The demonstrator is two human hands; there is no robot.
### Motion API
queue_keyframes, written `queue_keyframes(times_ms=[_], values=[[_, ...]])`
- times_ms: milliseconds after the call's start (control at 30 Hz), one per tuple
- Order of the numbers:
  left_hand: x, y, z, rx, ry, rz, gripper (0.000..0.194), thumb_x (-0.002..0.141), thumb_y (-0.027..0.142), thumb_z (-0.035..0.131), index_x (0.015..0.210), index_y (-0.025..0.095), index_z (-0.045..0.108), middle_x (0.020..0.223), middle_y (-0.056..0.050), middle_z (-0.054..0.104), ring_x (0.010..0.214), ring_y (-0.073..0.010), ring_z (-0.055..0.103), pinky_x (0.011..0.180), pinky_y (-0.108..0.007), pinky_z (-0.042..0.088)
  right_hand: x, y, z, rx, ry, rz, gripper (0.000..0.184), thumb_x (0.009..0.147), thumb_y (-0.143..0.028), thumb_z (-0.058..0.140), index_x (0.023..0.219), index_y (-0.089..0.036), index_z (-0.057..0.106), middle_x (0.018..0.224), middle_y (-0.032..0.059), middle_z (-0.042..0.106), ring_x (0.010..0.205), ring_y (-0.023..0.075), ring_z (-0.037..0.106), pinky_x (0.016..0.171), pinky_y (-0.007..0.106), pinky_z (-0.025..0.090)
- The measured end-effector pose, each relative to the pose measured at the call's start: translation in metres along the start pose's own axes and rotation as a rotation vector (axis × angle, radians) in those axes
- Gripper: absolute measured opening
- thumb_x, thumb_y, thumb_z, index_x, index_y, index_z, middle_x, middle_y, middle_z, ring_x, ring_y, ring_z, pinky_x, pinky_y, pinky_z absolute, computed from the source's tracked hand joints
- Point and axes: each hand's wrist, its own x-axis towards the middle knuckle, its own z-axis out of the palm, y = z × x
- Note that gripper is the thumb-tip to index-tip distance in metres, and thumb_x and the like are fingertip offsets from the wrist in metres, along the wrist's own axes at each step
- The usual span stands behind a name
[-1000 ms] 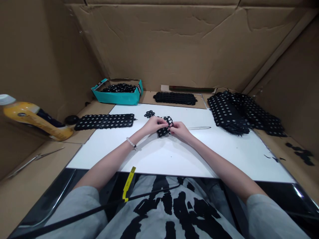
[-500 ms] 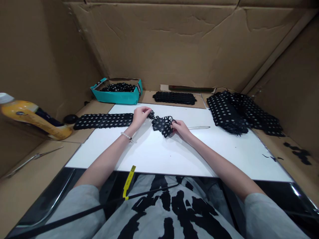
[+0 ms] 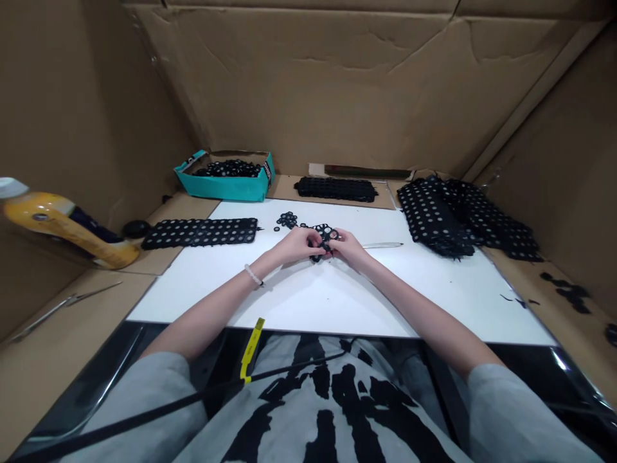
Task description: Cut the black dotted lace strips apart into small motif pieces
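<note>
My left hand [image 3: 297, 245] and my right hand [image 3: 348, 249] meet at the middle of the white board [image 3: 308, 302]. Both pinch a small piece of black lace [image 3: 324, 234] with round holes, and my fingers hide part of it. A smaller black lace scrap [image 3: 286, 220] lies just beyond my left hand. To its left, a long strip of black dotted lace [image 3: 200, 233] lies flat. A slim metal blade or rule [image 3: 383, 245] lies to the right of my right hand. A beaded bracelet [image 3: 252, 274] circles my left wrist.
A teal box [image 3: 222, 188] holds black lace pieces at the far left. Beyond the board lies a black lace stack [image 3: 335, 189], with larger piles [image 3: 434, 218] at the right. A yellow bottle [image 3: 53, 228] and scissors [image 3: 62, 308] lie left. Cardboard walls surround the area.
My left hand has come back from beside the far scrap to the lace piece. Both hands now close around it, and less of the piece shows. The scrap beyond looks more spread out.
</note>
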Motion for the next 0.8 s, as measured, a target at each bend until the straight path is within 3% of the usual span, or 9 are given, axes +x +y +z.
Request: queue_keyframes(times_ms=[133, 333, 500, 667, 800], values=[[-0.0007, -0.0032, 0.0033, 0.055, 0.092, 0.045, 0.018, 0.075, 0.031, 0.066, 0.082, 0.016, 0.074, 0.074, -0.005, 0.072, 0.067, -0.0170, 0.063, 0.062, -0.025, 0.043, -0.0018, -0.0013, 0.0008, 0.042, -0.043, 0.033, 0.033, 0.059, -0.026, 0.079, 0.078, -0.019, 0.052, 0.072, -0.0001, 0.070, 0.062, 0.0113, 0.067, 0.066, 0.025, 0.059], [-0.0001, -0.0013, 0.0001, 0.159, 0.116, 0.127, 0.020, 0.078, 0.036, 0.065, 0.079, 0.019, 0.077, 0.076, -0.005, 0.074, 0.073, -0.0191, 0.064, 0.066, -0.027, 0.043, -0.0003, 0.0013, -0.0041, 0.084, -0.030, 0.001, 0.041, 0.051, -0.031, 0.088, 0.074, -0.017, 0.057, 0.070, 0.0004, 0.071, 0.065, 0.0132, 0.069, 0.068, 0.026, 0.061], [-0.0018, -0.0027, 0.0017, 0.119, 0.206, 0.067, 0.026, 0.081, 0.038, 0.064, 0.093, 0.018, 0.076, 0.078, -0.004, 0.074, 0.070, -0.0175, 0.066, 0.066, -0.026, 0.046, 0.0003, -0.0009, -0.0028, 0.133, 0.010, -0.007, 0.036, 0.055, -0.028, 0.088, 0.078, -0.017, 0.062, 0.072, 0.0025, 0.071, 0.066, 0.0137, 0.070, 0.070, 0.026, 0.061], [-0.0018, -0.0033, 0.0052, 0.102, 0.194, 0.096, 0.022, 0.083, 0.035, 0.062, 0.087, 0.019, 0.076, 0.082, -0.005, 0.075, 0.072, -0.0173, 0.066, 0.067, -0.026, 0.046, 0.0010, 0.0018, -0.0034, 0.124, 0.027, -0.032, 0.039, 0.053, -0.029, 0.088, 0.079, -0.017, 0.061, 0.073, 0.0030, 0.072, 0.067, 0.0143, 0.070, 0.072, 0.028, 0.061], [0.0024, -0.0098, 0.0071, -0.019, 0.207, 0.010, 0.025, 0.073, 0.039, 0.072, 0.083, 0.017, 0.075, 0.079, -0.005, 0.074, 0.068, -0.0168, 0.063, 0.062, -0.025, 0.045, 0.0031, 0.0054, -0.0041, 0.062, 0.008, -0.077, 0.047, 0.051, -0.037, 0.087, 0.083, -0.018, 0.059, 0.069, 0.0006, 0.071, 0.063, 0.0135, 0.067, 0.068, 0.028, 0.058]])
